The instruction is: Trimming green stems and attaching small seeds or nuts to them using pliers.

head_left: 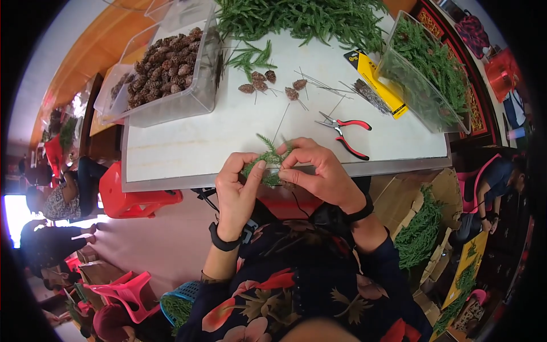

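My left hand is closed on an artificial pine sprig, thumb laid along its green needles, at the table's near edge. From the other side, my right hand pinches the same bent sprig; its fingertips hide what exactly lies between them. One needle tip sticks up above the hands. Beyond them lie loose pine cones on wire stems, with more wired cones to their right. Red-handled pliers rest with jaws parted to the right of my hands.
A clear plastic bin of pine cones stands at the left. Green sprigs are heaped at the back. At the right are a yellow card with thin wires and another clear bin of greenery. A red stool stands beside the table.
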Motion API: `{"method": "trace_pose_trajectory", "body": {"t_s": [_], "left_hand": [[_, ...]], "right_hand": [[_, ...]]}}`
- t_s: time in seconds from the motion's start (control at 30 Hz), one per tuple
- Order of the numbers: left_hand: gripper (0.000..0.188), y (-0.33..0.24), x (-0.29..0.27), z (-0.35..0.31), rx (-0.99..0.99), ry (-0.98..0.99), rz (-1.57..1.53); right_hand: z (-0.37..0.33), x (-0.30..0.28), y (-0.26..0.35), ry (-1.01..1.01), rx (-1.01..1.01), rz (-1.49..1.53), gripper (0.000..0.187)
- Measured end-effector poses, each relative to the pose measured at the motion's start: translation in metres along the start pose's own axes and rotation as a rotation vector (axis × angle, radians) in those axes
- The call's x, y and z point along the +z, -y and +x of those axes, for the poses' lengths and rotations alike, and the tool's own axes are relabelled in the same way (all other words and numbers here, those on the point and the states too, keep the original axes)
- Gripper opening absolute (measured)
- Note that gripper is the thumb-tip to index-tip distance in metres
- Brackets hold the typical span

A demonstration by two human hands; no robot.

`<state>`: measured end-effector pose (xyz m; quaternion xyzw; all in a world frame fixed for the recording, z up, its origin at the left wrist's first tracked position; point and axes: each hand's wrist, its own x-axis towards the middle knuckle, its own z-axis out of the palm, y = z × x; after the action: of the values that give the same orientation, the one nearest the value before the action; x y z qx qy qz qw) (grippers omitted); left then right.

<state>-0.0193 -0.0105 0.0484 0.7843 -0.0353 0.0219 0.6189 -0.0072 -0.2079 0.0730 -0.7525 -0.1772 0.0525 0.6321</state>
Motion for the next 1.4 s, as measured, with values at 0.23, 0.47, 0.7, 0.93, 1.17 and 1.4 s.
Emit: {"method": "trace_pose_trajectory", "body": {"t_s": [0.23, 0.47, 0.7, 0.93, 1.17, 1.4], "left_hand": [[0.011, -0.005, -0.002, -0.001, -0.056, -0.056, -0.095], [0.011, -0.002, 0.004, -0.009, 0.014, -0.055, -0.019], [0.007, -0.012, 0.007, -0.014, 0.076, -0.018, 0.024], [0.01, -0.003, 0.004, -0.019, 0.016, 0.01, 0.016], [0.015, 0.012, 0.002, -0.034, -0.283, 0.04, -0.598], [0.015, 0.025, -0.046, -0.038, -0.266, -0.074, -0.71]], "right_hand": [[0.003, 0.015, 0.001, -0.125, -0.1, -0.289, 0.01], [-0.001, 0.016, -0.003, -0.117, -0.098, -0.34, 0.011], [-0.007, 0.013, 0.005, -0.086, -0.127, -0.375, 0.011], [-0.013, 0.032, 0.015, -0.136, 0.025, -0.446, 0.01], [-0.015, 0.06, 0.018, -0.195, -0.081, -0.546, 0.008], [-0.004, 0.11, 0.039, -0.123, -0.124, -0.55, 0.019]]}}
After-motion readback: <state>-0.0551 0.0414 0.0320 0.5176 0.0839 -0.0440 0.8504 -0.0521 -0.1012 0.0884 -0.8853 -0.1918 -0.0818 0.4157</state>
